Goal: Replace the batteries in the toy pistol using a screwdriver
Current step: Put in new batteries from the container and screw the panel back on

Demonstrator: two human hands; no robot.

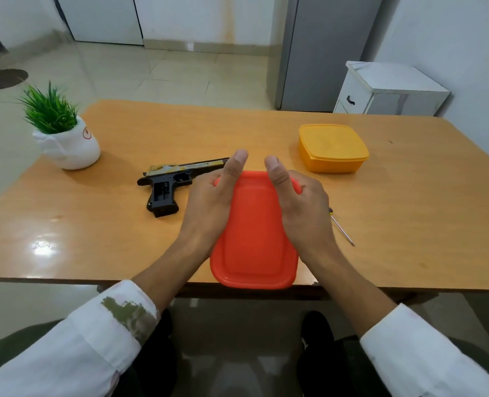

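A black and gold toy pistol (168, 183) lies on its side on the wooden table (123, 239), left of centre, its grip compartment open. A red lidded plastic box (254, 239) sits at the table's near edge. My left hand (211, 202) grips the box's left side and my right hand (300, 207) grips its right side, both thumbs raised above the far rim. A thin screwdriver (342, 230) lies on the table just right of my right hand, its handle mostly hidden behind the hand.
A yellow lidded box (333, 147) stands at the back right of the table. A white pot with a green plant (65, 138) sits at the back left corner. A white cabinet (386, 90) stands on the floor beyond the table.
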